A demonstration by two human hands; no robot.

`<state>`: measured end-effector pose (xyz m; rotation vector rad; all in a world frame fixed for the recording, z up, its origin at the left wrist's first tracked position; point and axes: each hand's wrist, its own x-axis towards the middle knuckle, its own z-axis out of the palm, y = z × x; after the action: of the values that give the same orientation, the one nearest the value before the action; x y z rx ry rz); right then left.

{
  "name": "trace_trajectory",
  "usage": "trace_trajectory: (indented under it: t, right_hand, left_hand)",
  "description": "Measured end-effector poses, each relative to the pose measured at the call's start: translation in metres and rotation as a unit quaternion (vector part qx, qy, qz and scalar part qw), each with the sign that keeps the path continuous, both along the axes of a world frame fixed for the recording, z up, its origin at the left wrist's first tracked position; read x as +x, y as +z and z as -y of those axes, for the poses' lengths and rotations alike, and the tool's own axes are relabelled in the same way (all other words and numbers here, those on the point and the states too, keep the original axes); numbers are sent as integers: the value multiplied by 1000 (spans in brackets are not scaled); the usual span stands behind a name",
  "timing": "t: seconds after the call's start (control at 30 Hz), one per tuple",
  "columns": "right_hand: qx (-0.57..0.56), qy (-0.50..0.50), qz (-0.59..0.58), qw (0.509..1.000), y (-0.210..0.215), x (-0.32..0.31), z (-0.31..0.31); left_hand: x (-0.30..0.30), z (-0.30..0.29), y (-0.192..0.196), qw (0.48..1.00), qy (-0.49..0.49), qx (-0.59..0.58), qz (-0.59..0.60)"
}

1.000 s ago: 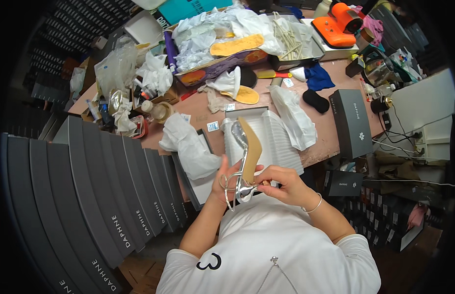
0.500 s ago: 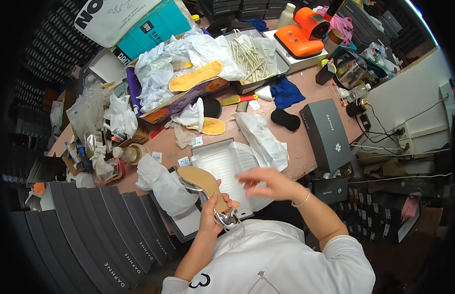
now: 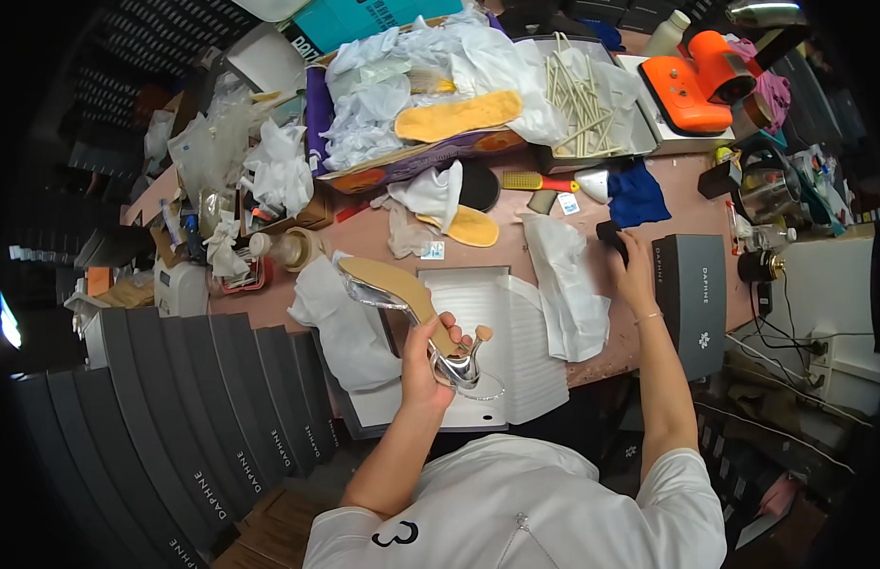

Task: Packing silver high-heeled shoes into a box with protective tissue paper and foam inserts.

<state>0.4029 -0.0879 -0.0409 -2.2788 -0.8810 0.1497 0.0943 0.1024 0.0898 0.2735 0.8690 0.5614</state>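
My left hand (image 3: 429,365) is closed round a silver high-heeled sandal (image 3: 388,284), its tan sole turned up and its heel towards me. A thin strap hangs below the heel. Over the table's right part, my right hand (image 3: 637,275) has its fingers closed on a black rounded pad (image 3: 611,237). Beneath the sandal lies an open shoe box (image 3: 464,284) lined with white tissue. Crumpled white paper (image 3: 568,294) rests beside the box, and a white-wrapped bundle (image 3: 340,327) lies at its left.
A closed dark grey shoe box (image 3: 688,303) stands right of my right hand. Farther back are a box of tissue (image 3: 402,104), a box of sticks (image 3: 582,104), an orange machine (image 3: 691,85), a brush (image 3: 540,182) and a blue cloth (image 3: 639,190). Stacked shoe boxes (image 3: 203,408) flank my left.
My right hand has moved away from the sandal, out to the right, and taken hold of the black pad. The sandal stays in my left hand. The view has shifted.
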Motion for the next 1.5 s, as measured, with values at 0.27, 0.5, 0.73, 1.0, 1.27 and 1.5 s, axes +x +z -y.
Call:
trace_trajectory:
  t: [0.27,0.5,0.73,1.0,1.27,1.5]
  right_hand:
    - [173,245,-52,953,196,-201,-41]
    - [156,291,65,942,157,-268,-31]
    - [229,327,108,911,196,-292,-65]
    - [219,263,97,935,209,-289,-38]
    - [161,243,38,956,188,-288,-24]
    - [131,304,21,943,191,-323,-57]
  left_hand:
    - [-12,5,13,996,-1,72,45]
    - [-39,-3,22,990,8,30,136]
    - [-54,5,37,973,-33,16,226]
    - [-81,-2,28,972,-15,51,230]
    - [-95,-14,22,937,-35,51,343]
    - [-84,-14,17,915,-26,10,402]
